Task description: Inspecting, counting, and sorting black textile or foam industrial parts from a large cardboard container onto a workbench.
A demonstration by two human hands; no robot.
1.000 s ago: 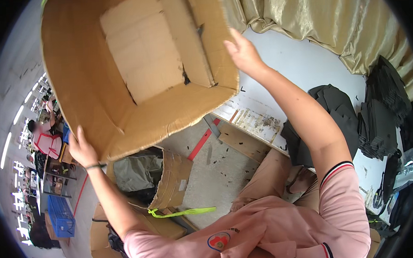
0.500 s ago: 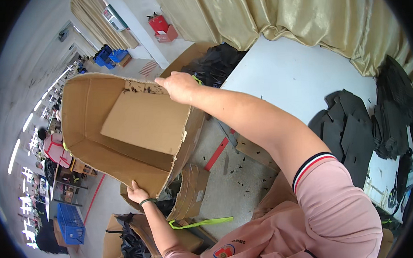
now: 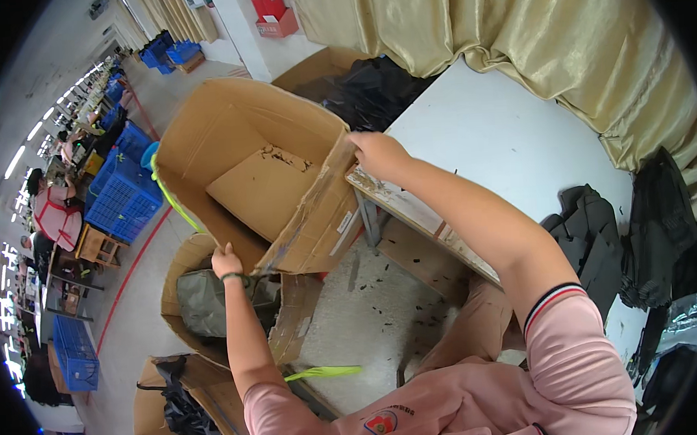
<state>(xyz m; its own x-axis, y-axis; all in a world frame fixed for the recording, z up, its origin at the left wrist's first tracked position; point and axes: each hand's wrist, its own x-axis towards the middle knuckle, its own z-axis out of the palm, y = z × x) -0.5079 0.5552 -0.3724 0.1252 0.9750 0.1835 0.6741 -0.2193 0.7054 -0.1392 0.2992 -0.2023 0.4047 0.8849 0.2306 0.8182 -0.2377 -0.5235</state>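
Between my hands a large open cardboard box (image 3: 259,167) hangs tilted, its opening turned toward me. Small dark scraps lie inside on its bottom, with no other contents in sight. My left hand (image 3: 226,261) is closed on the box's near rim. At the right corner of the rim, my right hand (image 3: 377,154) is closed too, close to the corner of the white table (image 3: 470,132). Below the held box stands a second cardboard box (image 3: 180,285) with a grey-green bundle (image 3: 205,304) in it; part of it is hidden behind my left forearm.
A third carton (image 3: 150,409) with black material stands at lower left, and another carton (image 3: 309,70) with dark pieces is beyond the table. Stacked black pieces (image 3: 590,232) lie on the table's right. Blue crates (image 3: 123,198) stand left, near a seated person (image 3: 57,217). Dark scraps litter the floor.
The held box has swung from facing left to a more upright tilt and moved away from me, up and right. The carton with the grey-green bundle shows more now.
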